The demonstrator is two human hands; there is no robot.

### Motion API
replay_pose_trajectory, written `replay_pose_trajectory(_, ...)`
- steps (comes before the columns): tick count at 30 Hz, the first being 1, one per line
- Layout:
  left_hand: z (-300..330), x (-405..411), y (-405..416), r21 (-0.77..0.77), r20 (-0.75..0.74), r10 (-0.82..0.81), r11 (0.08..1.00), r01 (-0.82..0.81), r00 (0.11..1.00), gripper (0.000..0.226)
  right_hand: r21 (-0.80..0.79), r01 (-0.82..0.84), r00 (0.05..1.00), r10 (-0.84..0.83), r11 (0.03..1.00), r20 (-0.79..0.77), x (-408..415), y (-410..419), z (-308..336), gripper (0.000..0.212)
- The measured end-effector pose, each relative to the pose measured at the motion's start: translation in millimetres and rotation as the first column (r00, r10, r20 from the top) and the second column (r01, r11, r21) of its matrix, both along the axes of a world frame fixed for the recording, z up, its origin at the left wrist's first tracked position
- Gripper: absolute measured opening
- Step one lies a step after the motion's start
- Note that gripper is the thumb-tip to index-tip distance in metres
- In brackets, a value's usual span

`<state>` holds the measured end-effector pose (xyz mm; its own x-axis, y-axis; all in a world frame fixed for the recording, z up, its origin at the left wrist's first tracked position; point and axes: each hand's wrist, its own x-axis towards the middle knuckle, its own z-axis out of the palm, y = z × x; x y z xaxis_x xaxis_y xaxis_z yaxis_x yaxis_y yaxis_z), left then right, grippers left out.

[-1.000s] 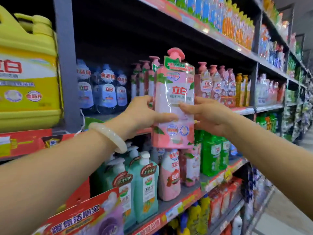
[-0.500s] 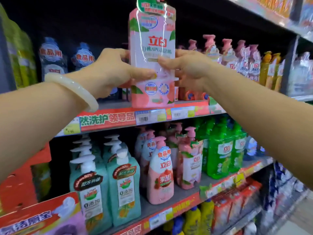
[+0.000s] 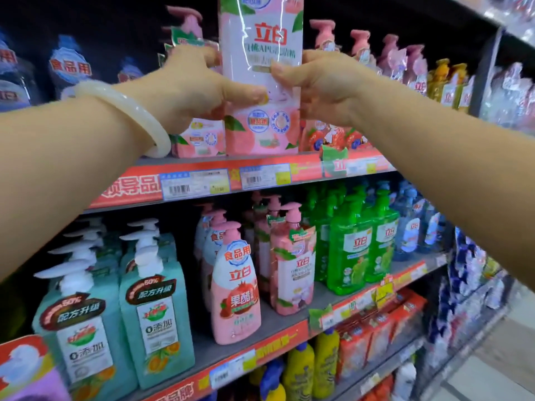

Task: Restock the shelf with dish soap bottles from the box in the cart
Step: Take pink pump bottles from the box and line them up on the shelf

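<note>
A tall pink dish soap bottle (image 3: 262,123) wrapped in clear film stands upright at the front edge of the upper shelf (image 3: 202,180), its top cut off by the frame. My left hand (image 3: 188,85), with a pale bangle on the wrist, grips its left side. My right hand (image 3: 321,85) grips its right side. More pink pump bottles (image 3: 197,137) of the same kind stand just behind and to the left. The box and the cart are out of view.
Pink pump bottles (image 3: 359,44) and yellow ones (image 3: 443,79) line the same shelf to the right. The shelf below holds teal pump bottles (image 3: 156,316), pink bottles (image 3: 234,287) and green bottles (image 3: 350,253). Aisle floor (image 3: 498,369) shows at lower right.
Both hands have carried the pink bottle up and forward from in front of the shelves onto the upper shelf's front edge; the view has moved closer.
</note>
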<state>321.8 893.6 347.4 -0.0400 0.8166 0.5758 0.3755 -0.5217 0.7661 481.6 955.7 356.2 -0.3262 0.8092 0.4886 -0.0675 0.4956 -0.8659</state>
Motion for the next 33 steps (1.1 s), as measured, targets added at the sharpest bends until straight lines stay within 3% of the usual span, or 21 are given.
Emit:
replay_pose_trajectory(5,9,7,22,0.001,0.005,0.008,1.0,-0.008,1.0,0.05,0.007,-0.016,1.0,0.016,1.0,-0.006,7,20,10,0.038)
replay_pose_trajectory(10,14,2,40,-0.023,0.028,0.026,0.999,-0.025,0.999,0.043,0.013,-0.105,0.994,0.106,0.994,-0.008,-1,46,13,0.012)
replay_pose_trajectory(13,13,-4,49,-0.032,0.043,0.055,0.998,-0.054,0.998,0.04,0.022,-0.13,0.991,0.13,0.991,-0.014,-12,60,11,0.014)
replay_pose_trajectory(18,11,-19,59,-0.058,0.089,0.099,0.994,-0.094,0.991,0.043,0.012,-0.143,0.989,0.142,0.99,0.033,-32,81,10,0.035)
replay_pose_trajectory(26,-9,-38,75,-0.086,0.092,0.176,0.982,-0.168,0.98,0.061,-0.023,-0.172,0.973,0.173,0.985,0.151,-49,90,-4,0.038)
replay_pose_trajectory(29,-10,-43,77,-0.099,-0.009,0.229,0.968,-0.229,0.973,0.059,0.019,-0.145,0.964,0.137,0.989,0.228,-47,92,-5,0.037)
replay_pose_trajectory(33,-2,-53,74,-0.253,-0.14,0.214,0.936,-0.244,0.967,0.067,0.055,-0.062,0.948,0.042,0.997,0.315,-42,97,-6,0.039)
